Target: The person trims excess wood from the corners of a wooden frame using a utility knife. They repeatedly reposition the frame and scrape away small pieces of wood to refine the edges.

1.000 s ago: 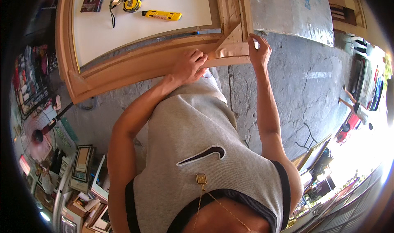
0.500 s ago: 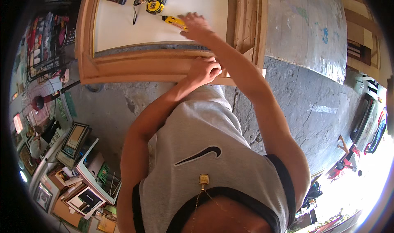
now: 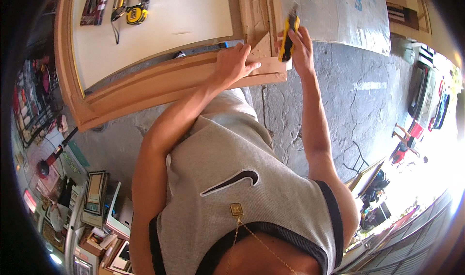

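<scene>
In front of me is a large wooden frame [image 3: 160, 86] around a white panel [image 3: 179, 18]. My left hand [image 3: 233, 65] rests on the frame's near rail close to its right corner, thumb and forefinger apart, holding nothing that I can see. Just beyond the right corner my right hand [image 3: 302, 47] is closed around a yellow and black utility knife [image 3: 288, 36], its metal tip pointing up and away. A pale triangular piece [image 3: 259, 46] lies across the corner beside my left hand. On the panel sit a yellow tape measure [image 3: 137, 15] and other hand tools.
A dark red moulding piece [image 3: 95, 4] lies at the panel's far left. Right of the frame is a large plastic-wrapped sheet [image 3: 334, 13] above the cracked grey floor [image 3: 348, 95]. A fan [image 3: 43, 168] stands at left, with picture frames [image 3: 95, 192] stacked near it.
My right hand has taken the utility knife off the panel and brought it right, past the frame's corner. My left hand has loosened from a curl. The view has shifted.
</scene>
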Available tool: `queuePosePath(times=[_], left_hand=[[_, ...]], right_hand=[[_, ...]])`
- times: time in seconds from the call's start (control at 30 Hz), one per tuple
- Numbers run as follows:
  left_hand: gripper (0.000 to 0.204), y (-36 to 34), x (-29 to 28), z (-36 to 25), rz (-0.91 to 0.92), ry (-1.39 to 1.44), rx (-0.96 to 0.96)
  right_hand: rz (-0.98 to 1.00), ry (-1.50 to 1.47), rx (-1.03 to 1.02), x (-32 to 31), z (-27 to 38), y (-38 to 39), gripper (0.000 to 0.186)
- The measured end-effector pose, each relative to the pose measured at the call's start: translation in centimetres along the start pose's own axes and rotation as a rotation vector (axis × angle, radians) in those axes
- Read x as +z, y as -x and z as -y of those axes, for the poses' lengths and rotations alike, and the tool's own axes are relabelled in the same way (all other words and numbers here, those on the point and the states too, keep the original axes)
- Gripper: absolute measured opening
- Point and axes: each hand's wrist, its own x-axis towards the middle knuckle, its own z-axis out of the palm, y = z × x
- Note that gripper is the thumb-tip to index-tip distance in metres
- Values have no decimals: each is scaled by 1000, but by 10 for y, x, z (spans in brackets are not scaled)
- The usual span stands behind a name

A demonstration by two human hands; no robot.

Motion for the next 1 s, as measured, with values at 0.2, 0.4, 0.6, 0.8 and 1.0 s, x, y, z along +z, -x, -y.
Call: queuePosePath(times=[0.2,0.4,0.6,0.8,1.0], left_hand=[[61,-17,15,-15,-167,-116,38],[60,-15,21,-14,-244,-126,62],[60,-15,25,-13,-265,-113,55],[59,-12,18,-18,-221,-164,50],[58,2,22,-30,-70,-199,303]], right_hand=[[-252,429,157,-24,-26,78,43],[-178,907,50,0,-42,105,27],[-108,941,-12,6,-34,104,31],[-76,1098,178,-3,-26,139,31],[-424,470,363,-51,-64,102,38]])
